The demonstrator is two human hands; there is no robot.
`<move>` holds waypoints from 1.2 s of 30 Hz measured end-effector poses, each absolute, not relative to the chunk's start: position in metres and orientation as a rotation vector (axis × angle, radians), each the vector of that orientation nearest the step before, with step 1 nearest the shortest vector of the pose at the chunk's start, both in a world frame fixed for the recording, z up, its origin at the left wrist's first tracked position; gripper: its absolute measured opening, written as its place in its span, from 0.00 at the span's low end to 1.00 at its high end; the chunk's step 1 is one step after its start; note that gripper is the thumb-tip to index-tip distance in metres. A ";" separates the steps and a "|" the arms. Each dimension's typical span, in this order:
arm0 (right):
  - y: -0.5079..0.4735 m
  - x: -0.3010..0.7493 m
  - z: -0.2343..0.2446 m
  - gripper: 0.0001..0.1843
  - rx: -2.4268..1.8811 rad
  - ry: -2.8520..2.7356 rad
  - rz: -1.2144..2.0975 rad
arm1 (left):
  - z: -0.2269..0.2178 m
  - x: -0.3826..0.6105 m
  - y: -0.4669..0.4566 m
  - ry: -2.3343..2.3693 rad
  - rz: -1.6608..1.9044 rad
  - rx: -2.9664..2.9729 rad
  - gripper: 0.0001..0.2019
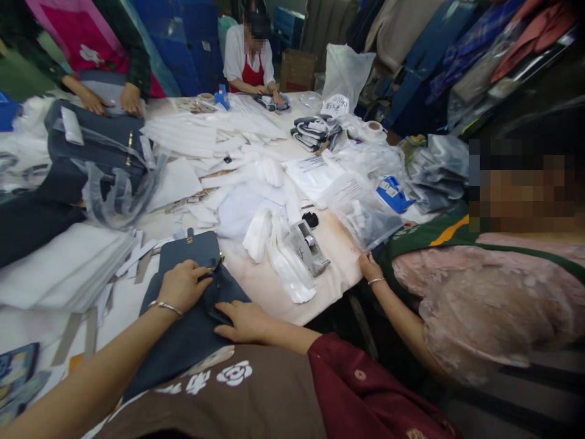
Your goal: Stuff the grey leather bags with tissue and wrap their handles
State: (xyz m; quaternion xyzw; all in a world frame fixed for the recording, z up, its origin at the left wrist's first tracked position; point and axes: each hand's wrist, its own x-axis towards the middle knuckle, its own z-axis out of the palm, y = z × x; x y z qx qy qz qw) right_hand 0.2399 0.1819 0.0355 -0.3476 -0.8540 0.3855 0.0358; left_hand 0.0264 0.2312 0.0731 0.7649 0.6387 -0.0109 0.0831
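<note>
A dark blue handbag point(192, 256) lies at the near table edge in front of me, its flap lifted and a gold clasp showing. My left hand point(183, 285), a bangle on the wrist, curls over the bag's flap near the clasp and grips it. My right hand point(241, 321) lies flat with fingers stretched out on the bag's lower part, pressing it down. A tape dispenser point(307, 245) stands just right of the bag, beside white folded wrapping point(283, 256).
White paper stacks point(64, 268) lie at the left, clear plastic bags point(365, 213) at the right. A person in pink and green leans in at the right, a hand point(369, 267) on the table edge. Two other people work at the far side.
</note>
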 end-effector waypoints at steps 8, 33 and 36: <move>0.205 0.232 0.020 0.18 -1.401 -2.145 1.434 | 0.089 0.015 0.213 1.369 0.355 2.441 0.11; 0.231 0.198 0.008 0.30 -1.510 -1.600 1.722 | 0.021 -0.047 0.136 2.135 0.621 0.755 0.22; 0.232 0.243 0.040 0.24 -1.476 -1.803 1.622 | 0.017 -0.050 0.131 1.834 0.849 0.310 0.21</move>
